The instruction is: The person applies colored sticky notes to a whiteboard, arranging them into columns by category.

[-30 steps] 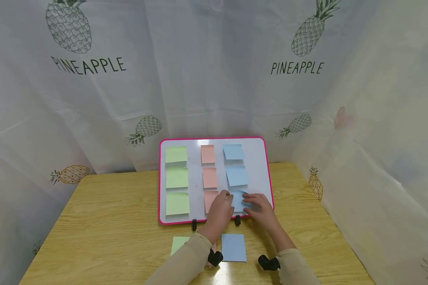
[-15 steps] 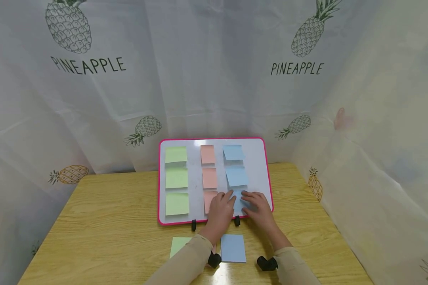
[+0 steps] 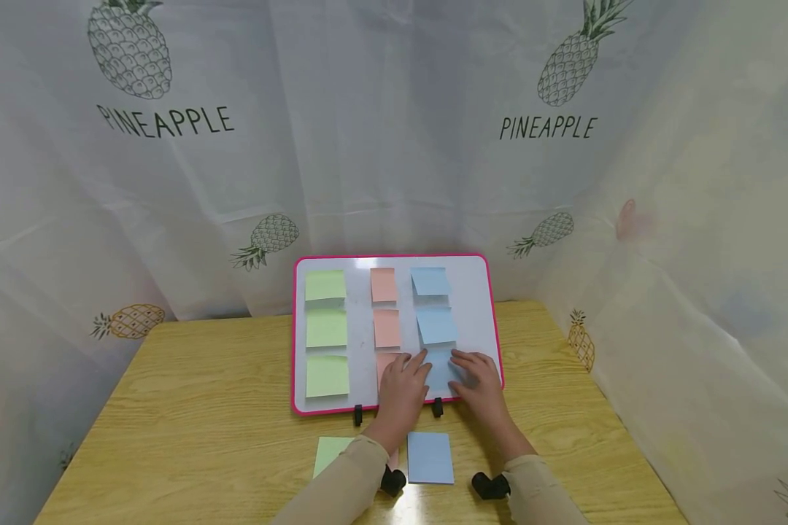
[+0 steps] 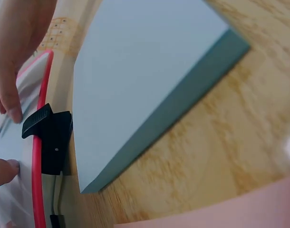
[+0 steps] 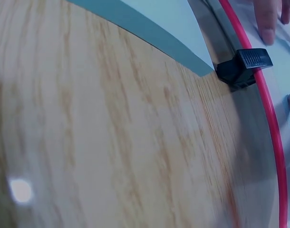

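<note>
A pink-framed whiteboard [image 3: 474, 295] leans back on the table with green, pink and blue sticky notes in three columns. My left hand [image 3: 403, 390] touches the left side of the lowest blue sticky note [image 3: 439, 373], its fingertips at the upper edge. On the other side my right hand [image 3: 483, 386] rests its extended fingers on the same note. Both hands cover part of it, and the left one also hides part of the lowest pink note [image 3: 384, 363]. At the board's lower rim, a black clip [image 4: 40, 123] shows beside the fingertips in the left wrist view.
A thick blue sticky-note pad [image 3: 430, 458] lies on the wooden table [image 3: 203, 408] before the board. A green pad [image 3: 330, 453] and a mostly hidden pink pad [image 4: 240, 209] lie to its left. A second black stand clip [image 3: 357, 414] holds the board. A pineapple-print curtain [image 3: 381, 146] hangs behind.
The left fingers, closer together at the note's left edge a second ago, now lie more spread on it. The right hand has shifted only slightly. The notes and pads stay in place.
</note>
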### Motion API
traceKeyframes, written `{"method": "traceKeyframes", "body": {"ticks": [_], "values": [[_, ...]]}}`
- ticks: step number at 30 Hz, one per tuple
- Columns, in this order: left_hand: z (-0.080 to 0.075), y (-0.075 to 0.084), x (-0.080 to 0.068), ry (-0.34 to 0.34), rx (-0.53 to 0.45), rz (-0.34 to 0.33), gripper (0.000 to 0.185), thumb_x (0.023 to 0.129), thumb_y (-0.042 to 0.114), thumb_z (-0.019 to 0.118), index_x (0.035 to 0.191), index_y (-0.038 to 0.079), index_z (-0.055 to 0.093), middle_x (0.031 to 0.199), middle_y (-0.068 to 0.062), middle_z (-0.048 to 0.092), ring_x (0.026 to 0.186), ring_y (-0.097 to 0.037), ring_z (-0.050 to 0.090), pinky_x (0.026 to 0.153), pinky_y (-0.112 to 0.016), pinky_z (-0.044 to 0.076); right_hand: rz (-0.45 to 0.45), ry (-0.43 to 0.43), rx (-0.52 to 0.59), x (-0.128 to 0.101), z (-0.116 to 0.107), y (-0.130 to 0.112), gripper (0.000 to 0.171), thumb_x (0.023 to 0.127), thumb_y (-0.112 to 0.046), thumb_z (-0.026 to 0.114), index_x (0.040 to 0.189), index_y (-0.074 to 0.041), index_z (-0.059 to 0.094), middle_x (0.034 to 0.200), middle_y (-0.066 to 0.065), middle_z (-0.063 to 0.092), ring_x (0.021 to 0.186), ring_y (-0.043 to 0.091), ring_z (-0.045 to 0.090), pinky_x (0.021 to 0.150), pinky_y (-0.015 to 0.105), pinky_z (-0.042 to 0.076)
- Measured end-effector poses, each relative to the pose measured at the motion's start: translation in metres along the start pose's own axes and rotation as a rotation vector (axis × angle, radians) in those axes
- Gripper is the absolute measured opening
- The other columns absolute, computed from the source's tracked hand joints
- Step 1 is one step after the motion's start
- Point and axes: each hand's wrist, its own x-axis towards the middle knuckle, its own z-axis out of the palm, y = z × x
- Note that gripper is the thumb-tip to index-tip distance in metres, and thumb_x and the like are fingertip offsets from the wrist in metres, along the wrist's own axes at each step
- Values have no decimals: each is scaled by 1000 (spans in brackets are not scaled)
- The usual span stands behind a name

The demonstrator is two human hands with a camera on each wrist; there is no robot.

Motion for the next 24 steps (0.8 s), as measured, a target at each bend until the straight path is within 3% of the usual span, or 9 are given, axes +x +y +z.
{"method": "traceKeyframes", "body": {"ticks": [10,24], "values": [[7,-4,-3,-37,-62,-19,51,81,32,81,127,19,64,143,1,50,123,-24,46,97,-39,44,159,-12,42,-2,-2,4,49,72,-1,85,118,-11,71,129,-2,62,122,20,42,98,41,41],[3,-8,-3,-97,-153,-31,71,76,51,79,136,20,57,147,0,46,129,-26,41,101,-46,40,202,-46,91,2,-5,4,53,73,-5,85,123,-12,68,131,-1,60,124,21,40,101,49,39]]}}
